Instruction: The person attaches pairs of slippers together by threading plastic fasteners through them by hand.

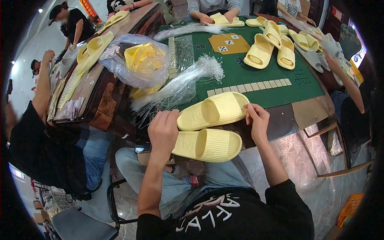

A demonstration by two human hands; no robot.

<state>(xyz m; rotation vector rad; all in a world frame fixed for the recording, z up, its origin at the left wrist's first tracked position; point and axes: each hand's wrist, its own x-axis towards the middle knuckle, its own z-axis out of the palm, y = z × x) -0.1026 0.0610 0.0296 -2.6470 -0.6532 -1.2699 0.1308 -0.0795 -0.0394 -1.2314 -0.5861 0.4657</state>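
Two pale yellow slide slippers lie side by side at the table's near edge, straps toward the right. My right hand (257, 120) is closed, its thumb and fingers pinching at the toe rim of the far slipper (214, 111). At the heel ends, my left hand (163, 134) is curled shut against the far slipper; what its fingers hold is hidden. The near slipper (206, 145) sits just below, its heel partly behind my left hand. Beyond my left hand a bundle of clear plastic strands (184, 82) spreads over the table.
A clear bag of yellow pieces (142, 60) stands at the left of the green mat (256, 82). More yellow slippers (260, 50) are piled at the far right. Co-workers sit around the tables, one handling a slipper opposite me. An empty chair (82, 224) stands at lower left.
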